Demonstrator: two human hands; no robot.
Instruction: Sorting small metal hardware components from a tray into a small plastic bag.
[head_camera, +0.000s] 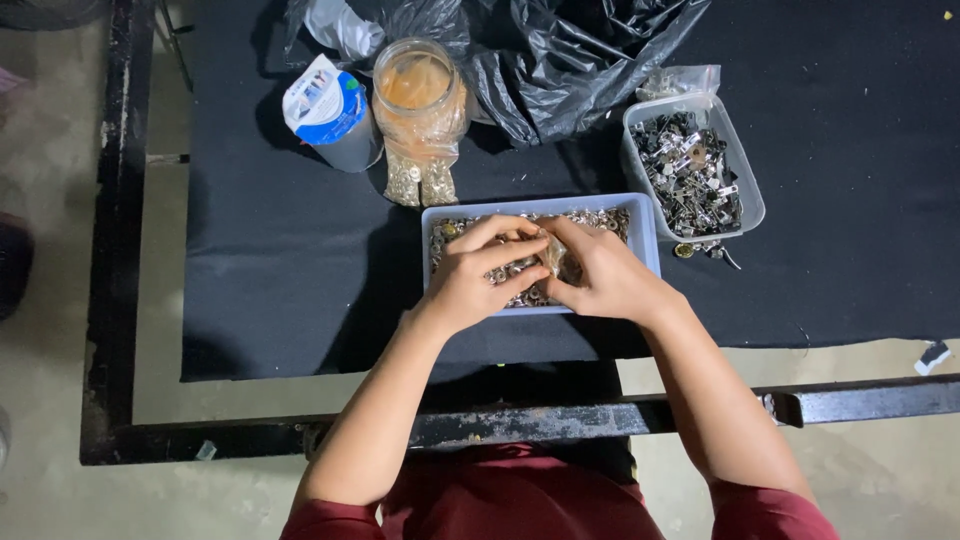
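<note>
— Where are the hands?

— Both are over the pale blue tray (645, 235) of small metal rings, at the middle of the black worktop (300, 270). The left hand (478, 275) is curled, fingers bent down into the rings. The right hand (600, 275) is closed with pinched fingers on a small clear plastic bag (555, 255), held between the two hands just above the rings.

— What else lies about?

— A clear tub (750, 190) of mixed metal parts stands just right of the tray. Behind it are a glass jar (418, 95), a tilted white-and-blue can (328, 110) and a crumpled black plastic bag (560, 60).
</note>
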